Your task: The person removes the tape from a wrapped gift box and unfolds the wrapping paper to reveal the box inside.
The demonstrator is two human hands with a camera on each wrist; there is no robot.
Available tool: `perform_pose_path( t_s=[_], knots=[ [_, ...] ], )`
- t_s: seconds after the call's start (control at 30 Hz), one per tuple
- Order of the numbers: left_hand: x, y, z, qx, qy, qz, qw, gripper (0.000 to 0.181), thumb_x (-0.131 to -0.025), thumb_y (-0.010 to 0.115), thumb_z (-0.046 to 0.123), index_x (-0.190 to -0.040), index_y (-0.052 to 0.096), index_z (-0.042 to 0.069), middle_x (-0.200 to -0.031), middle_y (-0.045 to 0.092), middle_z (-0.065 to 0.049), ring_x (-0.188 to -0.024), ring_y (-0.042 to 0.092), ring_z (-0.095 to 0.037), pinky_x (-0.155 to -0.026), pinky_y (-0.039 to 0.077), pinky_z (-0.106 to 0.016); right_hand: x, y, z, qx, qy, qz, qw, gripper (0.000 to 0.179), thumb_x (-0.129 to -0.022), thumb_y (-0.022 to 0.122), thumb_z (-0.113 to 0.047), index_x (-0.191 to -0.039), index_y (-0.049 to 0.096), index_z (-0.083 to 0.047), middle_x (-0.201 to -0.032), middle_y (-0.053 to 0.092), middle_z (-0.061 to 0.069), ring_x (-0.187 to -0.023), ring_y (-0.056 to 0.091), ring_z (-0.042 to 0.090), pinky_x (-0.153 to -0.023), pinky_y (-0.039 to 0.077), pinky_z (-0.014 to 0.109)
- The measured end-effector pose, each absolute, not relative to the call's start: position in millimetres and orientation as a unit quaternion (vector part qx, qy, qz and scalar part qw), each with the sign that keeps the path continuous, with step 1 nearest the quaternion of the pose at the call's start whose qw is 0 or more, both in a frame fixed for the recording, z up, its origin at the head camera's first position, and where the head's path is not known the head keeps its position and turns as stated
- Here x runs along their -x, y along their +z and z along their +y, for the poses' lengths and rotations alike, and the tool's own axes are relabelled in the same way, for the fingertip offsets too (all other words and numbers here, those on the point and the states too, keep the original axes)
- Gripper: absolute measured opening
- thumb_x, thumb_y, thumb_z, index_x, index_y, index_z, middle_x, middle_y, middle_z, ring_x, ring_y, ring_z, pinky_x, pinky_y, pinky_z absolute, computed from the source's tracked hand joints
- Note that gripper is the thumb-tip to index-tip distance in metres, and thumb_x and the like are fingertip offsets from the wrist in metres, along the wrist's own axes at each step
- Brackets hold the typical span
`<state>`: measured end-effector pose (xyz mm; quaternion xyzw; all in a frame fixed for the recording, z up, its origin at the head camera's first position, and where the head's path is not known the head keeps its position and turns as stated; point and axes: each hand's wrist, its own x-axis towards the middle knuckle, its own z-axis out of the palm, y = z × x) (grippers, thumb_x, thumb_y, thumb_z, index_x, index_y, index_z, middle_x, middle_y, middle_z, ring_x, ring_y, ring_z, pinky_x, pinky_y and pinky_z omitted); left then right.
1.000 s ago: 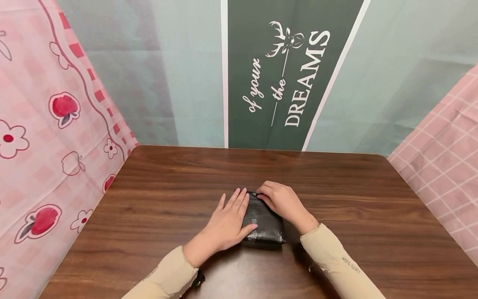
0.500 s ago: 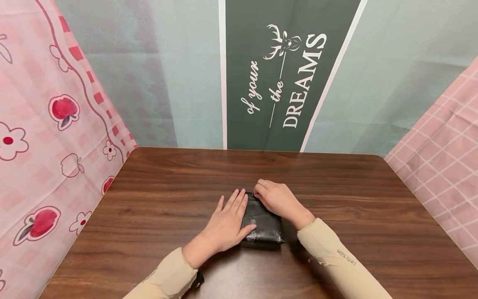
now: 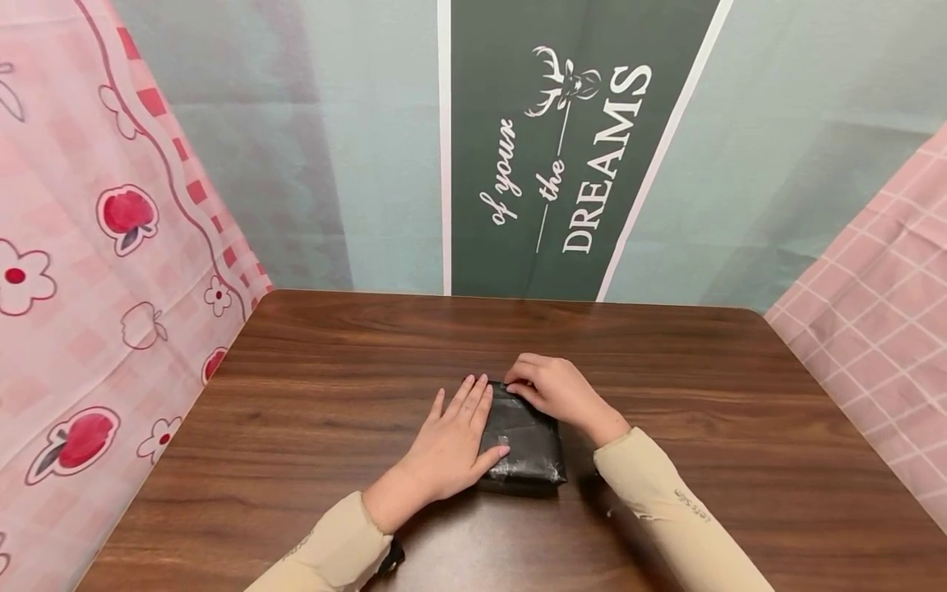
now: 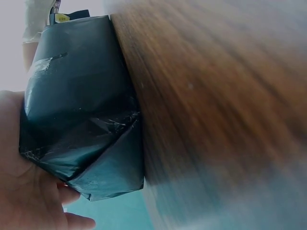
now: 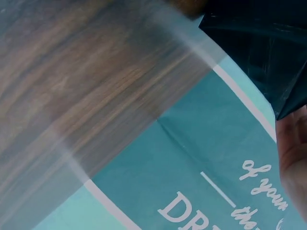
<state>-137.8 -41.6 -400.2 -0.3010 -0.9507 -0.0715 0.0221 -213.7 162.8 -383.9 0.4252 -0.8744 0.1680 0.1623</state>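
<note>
A black plastic-wrapped package (image 3: pixel 528 448) lies on the brown wooden table, with clear shiny tape and creases on its top. My left hand (image 3: pixel 448 446) rests flat over its left side, fingers straight and spread, thumb reaching across the top. At the far edge, my right hand (image 3: pixel 556 393) pinches the wrapping between thumb and bent fingers. In the left wrist view the package (image 4: pixel 79 86) shows a folded end, with the left hand (image 4: pixel 29 196) along its top. The right wrist view catches a dark corner of the package (image 5: pixel 254 52) against the right hand (image 5: pixel 293 158).
The wooden table (image 3: pixel 333 395) extends around the package on all sides. Behind it hangs a grey-green cloth (image 3: pixel 392 164) with white lettering. Pink patterned cloths hang at the left (image 3: pixel 74 312) and right (image 3: pixel 880 312). A small black object (image 3: pixel 392 555) shows beneath the left sleeve.
My right fingers shifted slightly left along the package's far edge, then back a little to the right, showing the thumb again. The left hand and package stay in place.
</note>
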Motion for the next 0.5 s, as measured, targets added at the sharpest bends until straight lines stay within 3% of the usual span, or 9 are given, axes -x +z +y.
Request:
perform_pose_path(
  t_s=[0.37,0.5],
  knots=[
    [136.8,-398.0,-42.8,0.299,-0.074,-0.951,0.021,0.076,-0.096,0.035,0.057,-0.148,0.027,0.001,-0.156,0.017,-0.013,-0.143,0.011,-0.026,-0.109,0.019,-0.054,210.8,-381.8,154.9,-0.399,0.125,-0.889,0.189,0.004,-0.083,0.073,-0.012,-0.082,0.069,-0.013,-0.079,0.062,-0.003,-0.069,0.063,0.012,-0.062,0.051,0.032],
    [136.5,-398.4,-42.5,0.300,-0.074,-0.951,0.019,0.076,-0.096,0.034,0.057,-0.148,0.027,0.001,-0.156,0.017,-0.013,-0.143,0.011,-0.026,-0.109,0.019,-0.054,214.5,-385.5,161.3,-0.399,0.190,-0.883,0.160,0.002,-0.084,0.071,-0.012,-0.085,0.070,-0.013,-0.082,0.065,-0.005,-0.071,0.063,0.009,-0.065,0.051,0.032]
  ],
)
